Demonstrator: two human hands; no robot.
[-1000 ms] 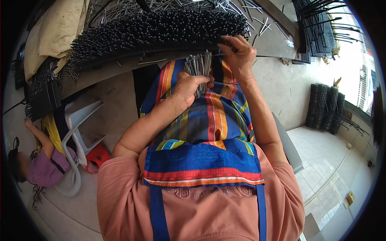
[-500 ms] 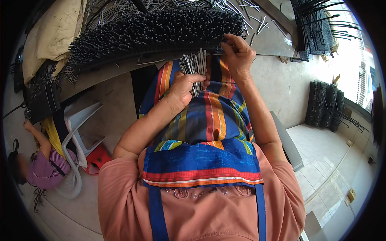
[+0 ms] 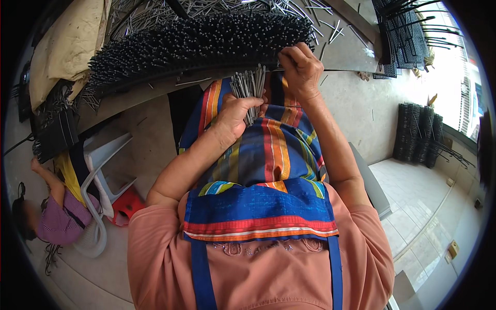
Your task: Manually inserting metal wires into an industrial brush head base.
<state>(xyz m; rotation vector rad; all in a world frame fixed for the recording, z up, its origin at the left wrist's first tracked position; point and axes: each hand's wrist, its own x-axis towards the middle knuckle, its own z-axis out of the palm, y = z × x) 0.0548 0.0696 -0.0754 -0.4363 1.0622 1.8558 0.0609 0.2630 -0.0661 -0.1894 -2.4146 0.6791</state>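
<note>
My left hand (image 3: 236, 112) is wrapped round a bundle of thin grey metal rods (image 3: 248, 85), held upright above my lap with the thumb across them. My right hand (image 3: 303, 70) is closed, fingertips pinched at the right end of a long, dense row of black rods with shiny tips (image 3: 206, 41). Whatever lies between those fingertips is too small or hidden to make out. The row runs along the near side of the worktable (image 3: 129, 98), just beyond my knees.
Loose grey rods (image 3: 150, 23) are heaped behind the black row. A tan sack (image 3: 72, 41) sits at the left. Another person (image 3: 64, 217) is by a white plastic chair (image 3: 93, 222). Black wire bundles (image 3: 416, 134) stand on the floor at right.
My right hand has shifted slightly left and down along the end of the black row, its fingers curling in more. My left hand and its bundle have hardly moved.
</note>
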